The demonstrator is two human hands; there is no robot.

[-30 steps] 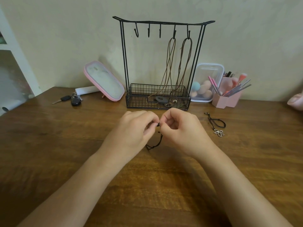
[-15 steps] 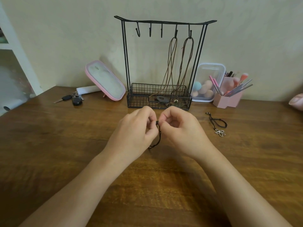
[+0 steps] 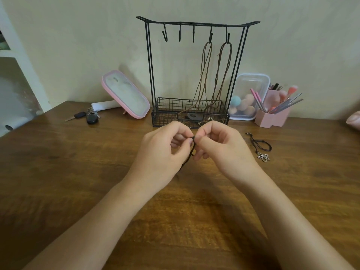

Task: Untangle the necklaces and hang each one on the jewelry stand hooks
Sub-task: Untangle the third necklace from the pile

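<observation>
Oval mark on the pink mirror [image 3: 126, 94] is too small to read. Dark wood bench [image 3: 58, 172] against a cream wall. Over bench centre, left hand [image 3: 161, 152] and right hand [image 3: 220, 149] each have their grip pinched on the black cord necklace [image 3: 192, 148]. The cord hangs roughly vertical from the pinch. Jewelry stand [image 3: 165, 118] sits mid far edge. Two brown cord necklaces [image 3: 206, 61] hang on its two rightmost hooks. Flower-pendant necklace [image 3: 264, 157] lies toward the right edge, pendant pointing at the near edge.
</observation>
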